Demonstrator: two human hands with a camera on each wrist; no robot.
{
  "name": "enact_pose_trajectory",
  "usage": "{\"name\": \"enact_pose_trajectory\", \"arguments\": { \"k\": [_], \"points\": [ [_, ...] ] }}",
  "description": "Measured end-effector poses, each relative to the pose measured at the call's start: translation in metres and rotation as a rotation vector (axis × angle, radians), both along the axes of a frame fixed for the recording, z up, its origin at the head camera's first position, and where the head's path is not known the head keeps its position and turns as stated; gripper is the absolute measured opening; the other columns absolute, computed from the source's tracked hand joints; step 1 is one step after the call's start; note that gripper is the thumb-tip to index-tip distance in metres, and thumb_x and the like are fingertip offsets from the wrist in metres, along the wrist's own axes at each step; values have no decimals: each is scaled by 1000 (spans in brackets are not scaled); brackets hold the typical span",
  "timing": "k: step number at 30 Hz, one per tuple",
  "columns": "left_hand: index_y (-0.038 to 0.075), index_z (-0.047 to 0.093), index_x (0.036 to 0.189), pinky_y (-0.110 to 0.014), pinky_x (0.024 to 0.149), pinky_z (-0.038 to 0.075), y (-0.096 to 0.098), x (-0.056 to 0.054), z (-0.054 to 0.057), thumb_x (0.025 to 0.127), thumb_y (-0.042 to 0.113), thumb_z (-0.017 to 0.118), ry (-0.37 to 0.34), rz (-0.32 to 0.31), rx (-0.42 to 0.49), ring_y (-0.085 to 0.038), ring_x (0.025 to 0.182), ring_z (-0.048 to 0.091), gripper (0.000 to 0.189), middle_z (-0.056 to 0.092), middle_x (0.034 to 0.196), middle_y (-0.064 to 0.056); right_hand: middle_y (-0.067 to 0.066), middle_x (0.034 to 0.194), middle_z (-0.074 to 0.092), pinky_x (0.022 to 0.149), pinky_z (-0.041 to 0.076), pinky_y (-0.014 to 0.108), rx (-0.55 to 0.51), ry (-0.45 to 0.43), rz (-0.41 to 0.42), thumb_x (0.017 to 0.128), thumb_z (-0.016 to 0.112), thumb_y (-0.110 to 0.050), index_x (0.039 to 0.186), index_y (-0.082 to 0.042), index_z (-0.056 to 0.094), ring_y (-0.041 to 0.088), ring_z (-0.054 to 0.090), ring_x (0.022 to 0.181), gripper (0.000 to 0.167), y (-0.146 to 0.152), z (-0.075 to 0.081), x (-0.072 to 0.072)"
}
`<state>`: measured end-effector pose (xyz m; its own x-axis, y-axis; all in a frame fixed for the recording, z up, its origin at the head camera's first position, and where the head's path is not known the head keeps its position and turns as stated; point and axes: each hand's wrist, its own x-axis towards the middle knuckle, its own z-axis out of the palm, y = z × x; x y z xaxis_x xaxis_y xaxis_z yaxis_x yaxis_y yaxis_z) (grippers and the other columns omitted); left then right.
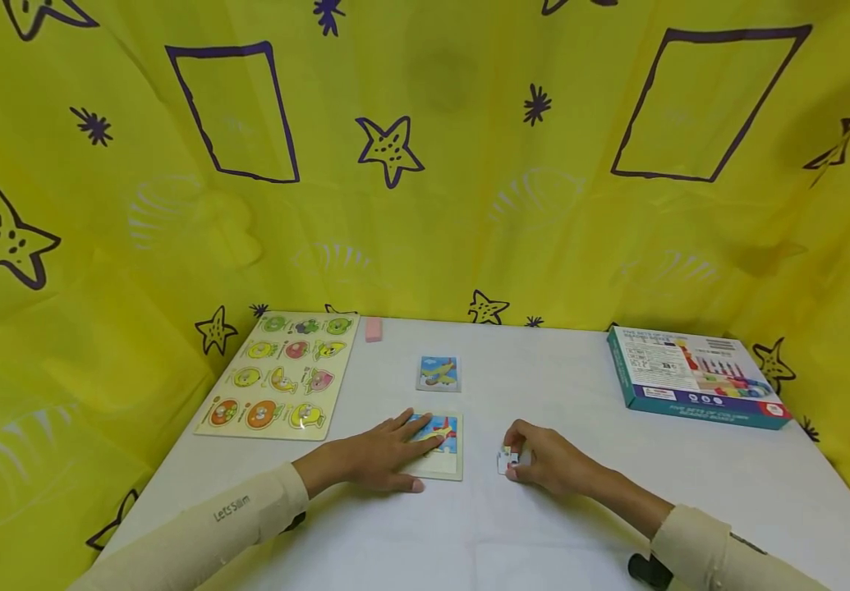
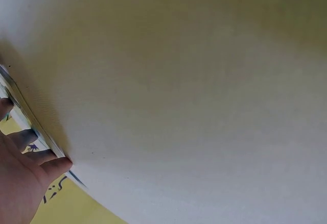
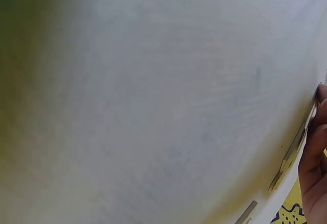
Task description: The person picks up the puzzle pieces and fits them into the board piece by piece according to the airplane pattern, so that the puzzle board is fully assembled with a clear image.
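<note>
One small puzzle piece (image 1: 503, 462) is pinched in the right hand (image 1: 549, 461), near and to the right of the puzzle board (image 1: 444, 467), on which the left hand (image 1: 383, 454) lies spread, grasping nothing. If this pinch loosens, the piece may drop; sideways pressing by the left hand may slide the board.

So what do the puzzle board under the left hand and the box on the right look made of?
The puzzle board: probably wood or fibreboard, judging by its pale, matte-looking edge. The box: likely cardboard, perhaps glossy, judging by its straight edges and printed panels.
</note>
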<state>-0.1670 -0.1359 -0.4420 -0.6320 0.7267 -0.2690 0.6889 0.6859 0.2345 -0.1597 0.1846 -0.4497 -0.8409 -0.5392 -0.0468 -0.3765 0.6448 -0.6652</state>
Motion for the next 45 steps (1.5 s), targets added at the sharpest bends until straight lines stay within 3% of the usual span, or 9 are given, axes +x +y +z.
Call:
{"name": "enact_pose_trajectory", "arguments": {
  "k": [4, 11, 14, 21, 27, 33, 45],
  "points": [
    [27, 25, 161, -57, 121, 24, 0, 0, 0, 100, 54, 53, -1, -2, 3, -44, 154, 13, 73, 13, 169, -11, 3, 97, 63, 58, 44, 20, -38, -41, 38, 90, 74, -11, 112, -9, 56, 8, 50, 67, 29, 1, -1, -1],
    [25, 27, 160, -57, 121, 25, 1, 0, 0, 99, 53, 55, 1, -8, 8, -44, 153, 15, 73, 15, 169, -12, 3, 92, 60, 53, 47, 21, -102, -70, 72, 93, 70, -6, 112, -8, 57, 4, 51, 59, 24, 3, -2, 0],
    [25, 27, 160, -57, 121, 25, 0, -1, 0, 99, 53, 55, 8, -11, 8, -45, 153, 16, 73, 16, 169, -12, 2, 89, 58, 51, 47, 21, -122, -112, 62, 92, 71, -8, 105, -7, 59, 4, 52, 56, 18, 3, -1, -1],
    [26, 27, 160, -56, 122, 25, 0, -2, -2, 99, 54, 55, 16, -12, 7, -44, 153, 16, 73, 15, 169, -11, 1, 86, 60, 51, 46, 19, -135, -117, 85, 92, 73, -13, 90, -10, 64, 3, 50, 56, 10, 2, 0, -3],
    [27, 27, 160, -55, 122, 25, 0, -3, -2, 98, 55, 55, 12, -7, 6, -43, 153, 16, 74, 16, 169, -10, 7, 89, 61, 48, 51, 24, -221, -193, 95, 94, 70, -11, 95, -6, 62, 10, 54, 52, 10, -1, 1, -1],
    [29, 27, 160, -54, 122, 25, -1, -3, -3, 98, 56, 54, 16, 1, -4, -42, 154, 15, 73, 16, 169, -9, 10, 97, 60, 49, 49, 23, -221, -149, 89, 96, 66, -9, 103, -5, 63, 8, 53, 50, 8, -6, 2, -2],
    [32, 26, 160, -54, 122, 26, 1, -3, -1, 97, 57, 55, 1, 20, -15, -40, 154, 15, 74, 16, 169, -6, 12, 102, 63, 50, 49, 24, -245, -171, 55, 99, 63, -14, 106, -1, 65, 11, 54, 52, 15, -14, 15, -4]
  ]
}}
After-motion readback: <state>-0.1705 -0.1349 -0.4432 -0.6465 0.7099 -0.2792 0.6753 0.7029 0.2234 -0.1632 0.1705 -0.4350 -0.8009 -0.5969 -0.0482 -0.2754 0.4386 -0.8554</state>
